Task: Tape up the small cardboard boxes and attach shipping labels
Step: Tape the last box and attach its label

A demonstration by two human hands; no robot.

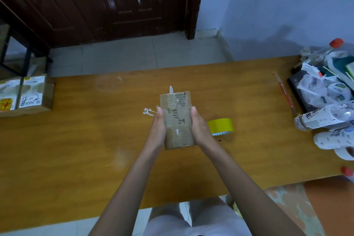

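A small brown cardboard box (178,120) with torn paper patches on its top face is held over the middle of the wooden table (76,140). My left hand (158,124) presses flat against its left side and my right hand (199,124) against its right side. A white scrap sticks up behind the box's far edge. A roll of yellow tape (221,126) lies on the table just right of my right hand. A torn white paper scrap (148,111) lies just left of the box.
Two labelled cardboard boxes (24,95) stand at the table's far left. At the right end sit plastic bottles (323,117), crumpled bags (321,86) on a dark tray, and a red pen (284,90). A dark door and tiled floor lie beyond.
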